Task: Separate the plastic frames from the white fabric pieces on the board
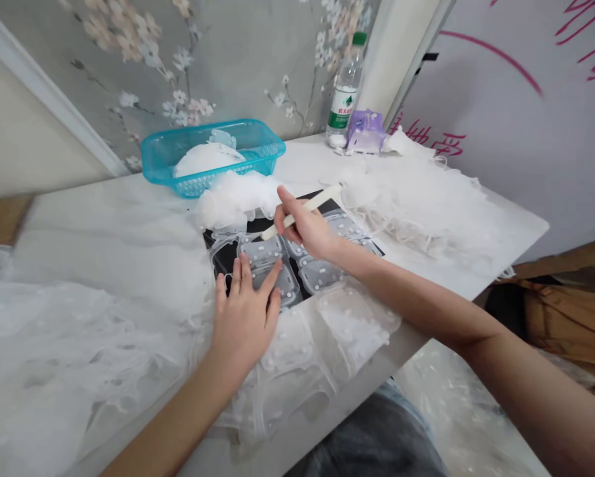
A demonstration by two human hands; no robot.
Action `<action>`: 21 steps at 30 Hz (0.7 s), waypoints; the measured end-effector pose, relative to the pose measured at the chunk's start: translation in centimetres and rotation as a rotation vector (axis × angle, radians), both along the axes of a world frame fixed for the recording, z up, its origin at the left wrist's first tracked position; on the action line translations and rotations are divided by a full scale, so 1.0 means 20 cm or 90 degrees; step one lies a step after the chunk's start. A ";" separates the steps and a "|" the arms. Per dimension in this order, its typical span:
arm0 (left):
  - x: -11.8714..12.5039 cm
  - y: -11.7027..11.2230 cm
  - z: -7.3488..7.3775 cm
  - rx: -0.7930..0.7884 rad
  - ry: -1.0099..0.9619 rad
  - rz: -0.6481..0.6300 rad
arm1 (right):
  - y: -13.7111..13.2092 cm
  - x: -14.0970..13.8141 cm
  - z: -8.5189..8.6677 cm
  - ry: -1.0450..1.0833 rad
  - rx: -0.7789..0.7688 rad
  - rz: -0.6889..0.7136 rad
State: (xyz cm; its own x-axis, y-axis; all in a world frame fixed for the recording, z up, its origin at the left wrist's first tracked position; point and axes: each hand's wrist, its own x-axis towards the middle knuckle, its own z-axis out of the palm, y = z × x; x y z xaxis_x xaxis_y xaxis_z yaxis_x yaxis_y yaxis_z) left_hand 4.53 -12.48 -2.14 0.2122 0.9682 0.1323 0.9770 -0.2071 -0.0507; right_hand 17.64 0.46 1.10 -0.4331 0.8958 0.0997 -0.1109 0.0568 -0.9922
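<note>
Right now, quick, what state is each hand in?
Left hand: open, spread over a translucent piece, gripping nothing visible.
Right hand: closed, holding a pale stick-like tool.

On the table (89, 225), the moulded sheet (262, 249) is lying over the mat (222, 257), and the left hand (244, 318) is resting upon it. Behind, the basket (154, 164) is standing at left and the bottle (344, 99) at right (the packet (367, 132) is sitting just beside it). A heap (421, 189) is spreading before the bottle.
</note>
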 end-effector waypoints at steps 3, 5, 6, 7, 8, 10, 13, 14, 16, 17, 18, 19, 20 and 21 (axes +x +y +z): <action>-0.01 0.00 0.01 -0.001 0.010 -0.003 | -0.03 -0.01 -0.07 -0.054 0.003 0.051; -0.01 0.01 0.00 -0.004 0.012 -0.006 | -0.03 -0.01 -0.09 -0.081 0.036 0.061; -0.02 0.01 0.00 -0.005 0.012 -0.008 | -0.03 -0.01 -0.10 -0.098 0.057 0.062; -0.02 0.01 0.00 -0.007 0.011 -0.010 | -0.03 -0.01 -0.10 -0.116 0.075 0.060; -0.02 0.01 0.00 -0.009 0.010 -0.013 | -0.03 -0.01 -0.11 -0.131 0.088 0.057; -0.02 0.01 -0.01 -0.008 0.009 -0.016 | -0.03 -0.01 -0.12 -0.153 0.109 0.063; -0.02 0.01 -0.01 -0.002 0.006 -0.018 | -0.03 -0.02 -0.13 -0.172 0.148 0.083; -0.02 0.01 -0.01 0.000 0.003 -0.019 | -0.03 -0.02 -0.12 -0.181 0.167 0.090; -0.02 0.01 -0.01 0.003 -0.004 -0.020 | -0.03 -0.02 -0.11 -0.199 0.206 0.090; -0.02 0.01 -0.01 0.003 -0.007 -0.020 | -0.03 -0.02 -0.11 -0.207 0.220 0.089; -0.02 0.01 -0.01 0.001 -0.008 -0.020 | -0.03 -0.02 -0.10 -0.211 0.232 0.089; -0.02 0.01 -0.01 -0.001 -0.007 -0.019 | -0.03 -0.02 -0.10 -0.214 0.241 0.092; -0.01 0.01 0.00 -0.002 -0.004 -0.017 | -0.03 -0.01 -0.10 -0.215 0.251 0.094; -0.01 0.01 0.00 -0.002 0.000 -0.015 | -0.03 -0.01 -0.10 -0.218 0.261 0.099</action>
State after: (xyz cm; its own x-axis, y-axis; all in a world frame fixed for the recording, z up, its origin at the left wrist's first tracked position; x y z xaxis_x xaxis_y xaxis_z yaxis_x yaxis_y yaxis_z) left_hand 4.24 -12.25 -2.17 0.2353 0.9634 0.1287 0.9717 -0.2307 -0.0498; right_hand 17.41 -0.14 -0.90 -0.6263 0.7360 0.2568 0.1761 0.4545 -0.8732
